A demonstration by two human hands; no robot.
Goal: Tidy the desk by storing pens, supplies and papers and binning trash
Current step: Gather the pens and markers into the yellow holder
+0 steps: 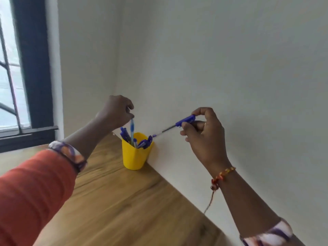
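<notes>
A yellow pen cup (134, 157) stands on the wooden desk (124, 201) against the wall, holding several blue pens (144, 143). My left hand (116, 110) hovers just above the cup, its fingertips pinched on the top of a light-blue pen (132, 129) that stands upright with its lower end inside the cup. My right hand (204, 134) is to the right of the cup and a little higher, gripping a blue-capped pen (174, 125) by its cap end. That pen slants down-left, its tip close to the cup's right rim.
The white wall (230, 68) runs right along the desk's far edge, behind the cup. A dark-framed window (33, 68) with a sill is at the left. Bare wooden desk surface lies in front of the cup.
</notes>
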